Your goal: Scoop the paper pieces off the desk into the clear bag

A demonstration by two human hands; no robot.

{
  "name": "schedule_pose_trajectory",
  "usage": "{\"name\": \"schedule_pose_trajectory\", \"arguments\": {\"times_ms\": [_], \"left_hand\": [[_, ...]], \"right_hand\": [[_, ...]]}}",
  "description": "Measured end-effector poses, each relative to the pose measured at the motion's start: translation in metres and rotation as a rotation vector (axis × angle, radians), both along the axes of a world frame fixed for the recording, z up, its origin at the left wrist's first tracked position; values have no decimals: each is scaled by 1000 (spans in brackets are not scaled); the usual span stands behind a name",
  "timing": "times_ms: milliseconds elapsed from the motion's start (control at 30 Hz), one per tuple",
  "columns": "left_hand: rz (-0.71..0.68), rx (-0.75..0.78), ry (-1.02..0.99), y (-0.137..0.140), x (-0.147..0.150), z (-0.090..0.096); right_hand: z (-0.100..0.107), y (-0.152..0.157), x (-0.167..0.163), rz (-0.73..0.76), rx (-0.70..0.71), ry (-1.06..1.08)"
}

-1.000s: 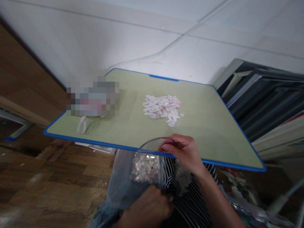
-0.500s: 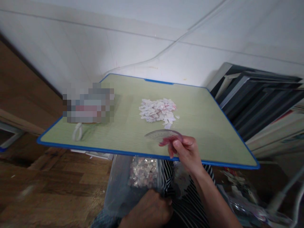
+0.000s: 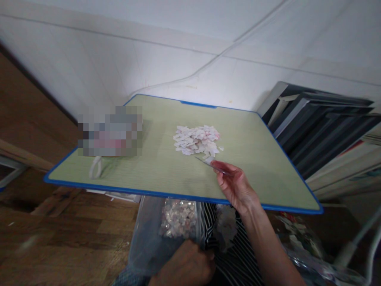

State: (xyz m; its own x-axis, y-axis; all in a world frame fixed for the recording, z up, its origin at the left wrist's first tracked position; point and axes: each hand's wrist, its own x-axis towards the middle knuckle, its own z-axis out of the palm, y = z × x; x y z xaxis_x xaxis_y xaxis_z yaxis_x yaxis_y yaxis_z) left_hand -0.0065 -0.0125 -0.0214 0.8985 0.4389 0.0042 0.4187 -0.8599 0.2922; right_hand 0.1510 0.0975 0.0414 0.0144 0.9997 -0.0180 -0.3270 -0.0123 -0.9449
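My right hand pinches a clear, thin half-round protractor above the front part of the small table. The protractor is seen nearly edge-on, its tip pointing left toward a heap of torn white paper scraps. A few scraps have a pink tint. Low in the view, my left hand is closed by the clear plastic bin. Its fingertips are hidden, and I cannot make out what they hold. Small shiny packets fill the back of the bin. More pale scraps lie over my lap.
A pixelated object with a white loop stands on the table's left side. Dark flat panels lean at the right. Behind the table is a white wall with a cable. Plastic bags lie at lower right.
My right hand has turned over, tilting the protractor from a broad face to nearly edge-on, and it is slightly closer to the heap. My left hand has barely moved.
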Motion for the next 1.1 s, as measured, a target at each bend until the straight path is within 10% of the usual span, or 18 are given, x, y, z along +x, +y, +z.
{"name": "schedule_pose_trajectory", "arguments": {"times_ms": [400, 633, 1100], "left_hand": [[-15, -84, 72, 1, 0, 7], [-18, -82, 74, 0, 0, 6], [-30, -116, 97, 2, -1, 5]], "right_hand": [[29, 55, 48, -66, 122, -294], [13, 110, 89, -248, 91, -63], [14, 104, 90, -295, 59, 92]]}}
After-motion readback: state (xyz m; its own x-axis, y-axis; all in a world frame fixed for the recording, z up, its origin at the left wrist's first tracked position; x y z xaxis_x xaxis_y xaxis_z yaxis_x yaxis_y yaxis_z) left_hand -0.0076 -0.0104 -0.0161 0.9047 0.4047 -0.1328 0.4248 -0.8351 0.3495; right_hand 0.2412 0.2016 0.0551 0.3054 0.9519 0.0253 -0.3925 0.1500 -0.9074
